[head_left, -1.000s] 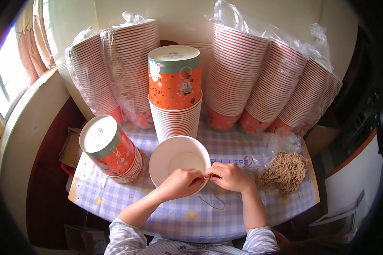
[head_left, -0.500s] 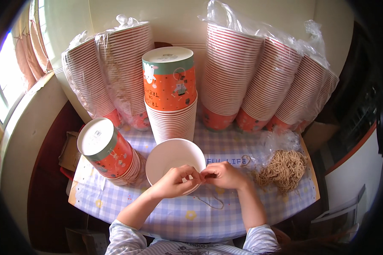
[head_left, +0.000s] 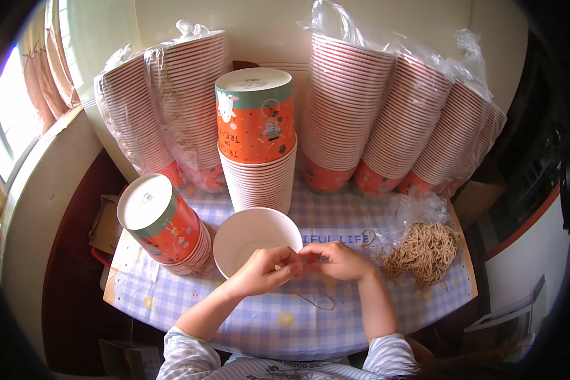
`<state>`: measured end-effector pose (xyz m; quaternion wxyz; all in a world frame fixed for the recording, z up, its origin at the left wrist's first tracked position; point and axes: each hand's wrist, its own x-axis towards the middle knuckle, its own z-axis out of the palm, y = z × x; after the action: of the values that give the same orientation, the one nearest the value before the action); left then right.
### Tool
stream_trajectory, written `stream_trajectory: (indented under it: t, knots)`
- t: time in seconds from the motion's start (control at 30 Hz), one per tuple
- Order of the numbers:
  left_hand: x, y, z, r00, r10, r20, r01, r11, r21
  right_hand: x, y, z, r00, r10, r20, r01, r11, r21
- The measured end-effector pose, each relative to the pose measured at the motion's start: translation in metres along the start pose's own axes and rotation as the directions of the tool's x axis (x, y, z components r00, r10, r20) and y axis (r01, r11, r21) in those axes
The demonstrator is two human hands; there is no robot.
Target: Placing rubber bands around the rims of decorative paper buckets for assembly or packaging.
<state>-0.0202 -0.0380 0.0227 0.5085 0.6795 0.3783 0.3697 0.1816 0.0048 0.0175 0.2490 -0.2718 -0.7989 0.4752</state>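
Note:
My left hand (head_left: 267,269) and my right hand (head_left: 334,259) meet fingertip to fingertip over the near rim of an open white paper cup (head_left: 247,235). Both pinch a thin tan string (head_left: 316,301) that hangs down and loops on the checked tablecloth (head_left: 259,323) just below my hands. What the fingers do to the string is too small to see. A heap of the same tan strings (head_left: 424,250) lies to the right of my right hand, on a clear plastic bag.
An upside-down stack of orange printed cups (head_left: 256,142) stands behind the white cup. Another such stack (head_left: 164,225) leans at the left. Long sleeves of cups wrapped in plastic (head_left: 386,114) (head_left: 164,107) lean on the wall. A cardboard box (head_left: 104,221) sits off the table's left edge.
My hands have stayed joined at the cup's near rim, shifting only slightly. The string loop still lies below them. The view has moved a little.

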Motion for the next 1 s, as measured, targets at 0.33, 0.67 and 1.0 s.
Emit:
stream_trajectory:
  t: [0.33,0.67,1.0]
  knots:
    - [0.002,0.007,0.003,0.982,0.175,-0.066,-0.155,0.959,0.235,-0.017,-0.032,-0.012,0.999,0.017,-0.035,-0.016,1.0,0.023]
    - [0.002,0.001,0.004,0.983,0.158,-0.092,-0.144,0.979,0.142,-0.009,-0.022,-0.002,0.968,-0.206,-0.144,0.215,0.975,0.048]
    - [-0.001,0.0,0.001,0.993,0.063,-0.097,-0.051,0.992,0.118,-0.006,-0.017,0.001,0.918,-0.338,-0.209,0.302,0.935,-0.185]
